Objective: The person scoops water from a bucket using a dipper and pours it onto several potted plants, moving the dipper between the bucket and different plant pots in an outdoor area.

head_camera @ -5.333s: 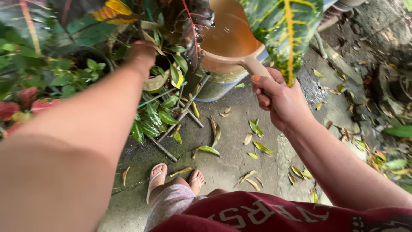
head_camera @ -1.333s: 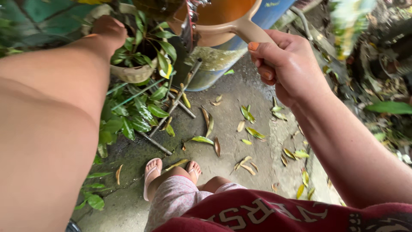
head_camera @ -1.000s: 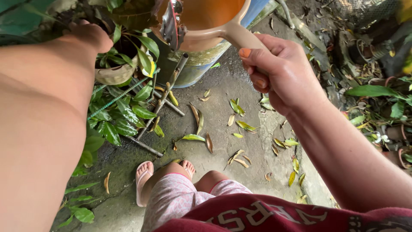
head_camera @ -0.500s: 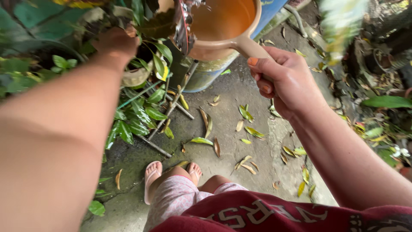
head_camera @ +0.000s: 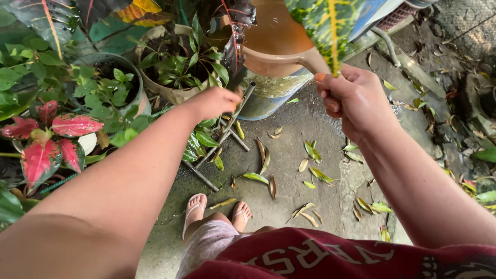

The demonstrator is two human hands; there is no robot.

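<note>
Head camera, looking down at bare arms over a damp concrete floor (head_camera: 289, 155) strewn with fallen leaves. The right hand (head_camera: 356, 101) is clenched around the handle of a tan plastic water dipper (head_camera: 274, 44), held up near the top edge, above a blue-grey barrel (head_camera: 271, 95). The left hand (head_camera: 217, 102) is loosely curled, holding nothing, just below a beige pot of green plants (head_camera: 178, 70). A red-and-pink-leaved plant (head_camera: 49, 139) fills the left edge. Feet in pink flip-flops (head_camera: 194, 212) stand below.

The left arm stretches forward, its left hand (head_camera: 217, 102) loosely curled. The right hand (head_camera: 356, 101) is raised, fingers (head_camera: 330, 101) clenched tight.
</note>
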